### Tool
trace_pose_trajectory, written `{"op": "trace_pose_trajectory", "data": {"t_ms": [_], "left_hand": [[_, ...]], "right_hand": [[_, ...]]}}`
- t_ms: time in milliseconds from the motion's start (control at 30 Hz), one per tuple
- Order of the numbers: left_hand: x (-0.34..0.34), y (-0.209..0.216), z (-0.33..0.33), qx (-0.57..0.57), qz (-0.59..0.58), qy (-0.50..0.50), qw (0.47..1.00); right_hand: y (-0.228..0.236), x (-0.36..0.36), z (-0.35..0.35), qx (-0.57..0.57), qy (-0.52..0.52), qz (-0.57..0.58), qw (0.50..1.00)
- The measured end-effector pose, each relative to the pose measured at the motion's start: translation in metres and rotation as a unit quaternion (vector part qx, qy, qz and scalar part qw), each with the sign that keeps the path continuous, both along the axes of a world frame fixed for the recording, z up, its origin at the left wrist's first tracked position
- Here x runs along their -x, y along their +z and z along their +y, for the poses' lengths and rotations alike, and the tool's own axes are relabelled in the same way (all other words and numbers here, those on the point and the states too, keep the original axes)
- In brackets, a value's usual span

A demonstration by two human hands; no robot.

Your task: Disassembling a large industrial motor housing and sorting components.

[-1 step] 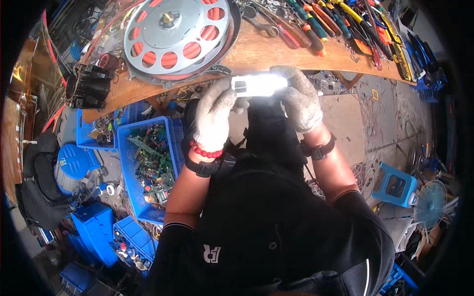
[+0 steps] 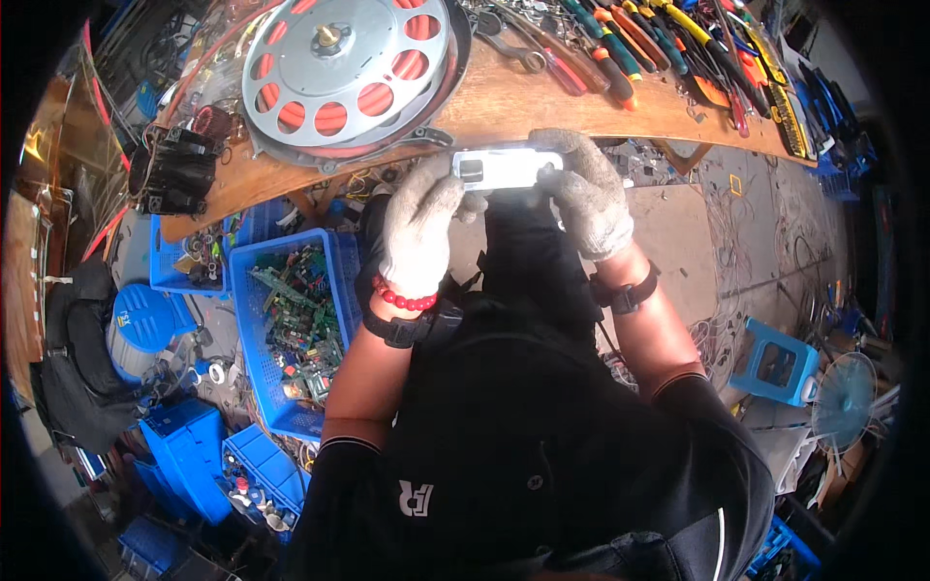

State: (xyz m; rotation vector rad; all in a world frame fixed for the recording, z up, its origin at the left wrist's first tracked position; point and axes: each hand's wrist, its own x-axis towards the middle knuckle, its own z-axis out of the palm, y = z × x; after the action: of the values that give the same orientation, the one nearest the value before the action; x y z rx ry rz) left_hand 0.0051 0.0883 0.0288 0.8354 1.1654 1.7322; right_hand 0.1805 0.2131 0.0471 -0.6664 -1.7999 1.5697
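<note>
Both my hands wear pale knitted gloves and hold a smartphone [image 2: 509, 168] sideways between them, just off the front edge of the workbench. Its lit face is mostly washed-out white, with a small dark square near its left end; what it displays cannot be made out. My left hand [image 2: 418, 223] is closed on the left end, its thumb at the near edge. My right hand [image 2: 589, 198] grips the right end, with the thumb tip over the face. The fingers behind the phone are mostly hidden.
A metal reel [image 2: 329, 68] of red hose sits on the wooden workbench [image 2: 523, 102]. Pliers and screwdrivers [image 2: 620, 53] lie to its right. A blue basket [image 2: 247, 339] of circuit boards stands low on the left, a blue stool [image 2: 775, 368] and a fan [image 2: 843, 402] on the right.
The glare on the phone's face has dimmed, and its outline shows more clearly. My right thumb has shifted slightly over the face. My left hand looks unchanged.
</note>
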Motion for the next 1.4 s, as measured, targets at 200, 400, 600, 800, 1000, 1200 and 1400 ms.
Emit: {"op": "trace_pose_trajectory", "data": {"t_ms": [200,400,600,800,1000,1200,1400], "left_hand": [[-0.003,-0.008,-0.003,0.006,-0.005,0.022,1.0],[-0.005,-0.003,-0.003,0.018,-0.089,0.035,0.995],[-0.001,-0.015,0.006,0.06,-0.049,0.034,0.996],[-0.002,-0.028,0.006,0.057,0.051,0.063,0.995],[-0.008,-0.015,-0.001,0.079,0.089,0.05,0.992],[-0.017,-0.019,0.005,0.056,-0.001,0.061,0.997],[-0.007,-0.032,0.004,0.019,-0.038,-0.029,0.999]], "right_hand": [[0.008,-0.004,0.003,0.098,0.008,-0.068,0.993],[0.003,-0.003,0.001,0.127,0.039,-0.062,0.989],[-0.008,0.0,0.008,0.157,0.046,-0.056,0.985],[-0.039,-0.015,0.018,-0.151,0.134,-0.087,0.976],[-0.033,-0.019,0.004,0.188,0.225,0.003,0.956],[-0.023,-0.028,0.001,0.252,0.191,-0.037,0.948],[-0.021,-0.027,0.009,0.303,0.06,0.046,0.95]]}}
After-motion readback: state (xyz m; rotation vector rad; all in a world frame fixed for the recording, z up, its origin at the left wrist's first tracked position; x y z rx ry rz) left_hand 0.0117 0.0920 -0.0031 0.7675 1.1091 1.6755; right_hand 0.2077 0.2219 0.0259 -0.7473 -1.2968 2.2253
